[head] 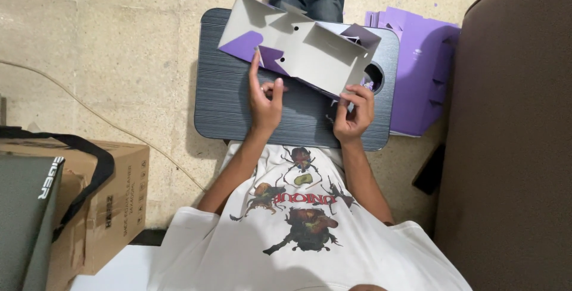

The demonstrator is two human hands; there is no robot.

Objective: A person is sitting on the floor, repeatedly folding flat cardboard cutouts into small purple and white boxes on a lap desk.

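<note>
On the dark worktop (232, 109) at centre frame, I see my left hand (265, 101) and right hand (354, 115) pinching a half-folded cardboard box (310, 50); purple flat-packs (423, 64) lie right of it.

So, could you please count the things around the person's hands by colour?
Purple and grey: 1, the cardboard blank both hands hold.
Purple: 1, the stack of blanks.
Dark grey: 1, the lap tray.
Brown: 1, the cardboard box.
Total: 4
</note>
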